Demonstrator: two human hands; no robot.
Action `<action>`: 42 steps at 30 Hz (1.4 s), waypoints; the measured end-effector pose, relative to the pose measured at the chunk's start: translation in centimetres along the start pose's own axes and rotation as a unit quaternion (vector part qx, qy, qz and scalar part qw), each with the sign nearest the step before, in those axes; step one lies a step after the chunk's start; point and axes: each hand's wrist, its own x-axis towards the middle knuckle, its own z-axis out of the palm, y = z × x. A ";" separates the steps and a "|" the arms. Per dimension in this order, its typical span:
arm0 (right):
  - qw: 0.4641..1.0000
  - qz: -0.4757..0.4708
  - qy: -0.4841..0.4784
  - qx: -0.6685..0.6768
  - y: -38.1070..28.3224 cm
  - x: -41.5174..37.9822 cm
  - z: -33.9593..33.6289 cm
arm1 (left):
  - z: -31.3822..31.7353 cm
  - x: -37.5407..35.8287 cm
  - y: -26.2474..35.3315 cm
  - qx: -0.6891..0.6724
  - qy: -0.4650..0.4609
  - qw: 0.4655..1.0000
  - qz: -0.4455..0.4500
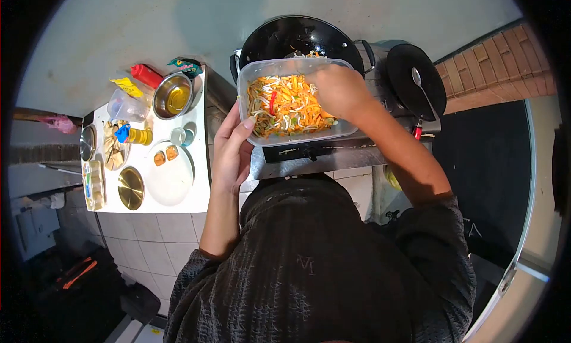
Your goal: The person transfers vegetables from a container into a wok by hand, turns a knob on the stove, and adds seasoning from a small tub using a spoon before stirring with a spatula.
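A clear plastic container (297,143) is held tilted over the stove, with its inside facing me. My left hand (231,147) grips its left side, thumb over the rim. Shredded vegetables (288,102) lie in it: orange strips, white sprouts, green bits and a red piece. My right hand (340,92) reaches into the container's right side, its curled fingers closed in the vegetables; the fingertips are partly hidden. Just behind the container sits a black wok (297,37) with some vegetable bits inside, its near part covered by the container.
At right, a black round pan or lid (410,75) carries a spoon (417,78). The white table (199,201) at left holds a metal bowl (172,95), a white plate (169,185) with brown pieces, a yellow bottle (140,136), a glass (181,136) and a red packet (146,75).
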 end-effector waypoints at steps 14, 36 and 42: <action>0.992 -0.090 -0.050 0.075 2.4 -0.1 -0.6 | 2.4 -1.0 -2.0 -0.016 0.058 0.998 0.019; 0.942 -0.099 0.272 0.170 8.6 5.6 -2.5 | 3.9 -3.0 -2.8 -0.009 0.142 0.988 0.055; 0.914 -0.132 0.179 0.339 3.0 2.4 -5.9 | 3.5 -2.3 -2.4 -0.012 0.112 0.993 0.043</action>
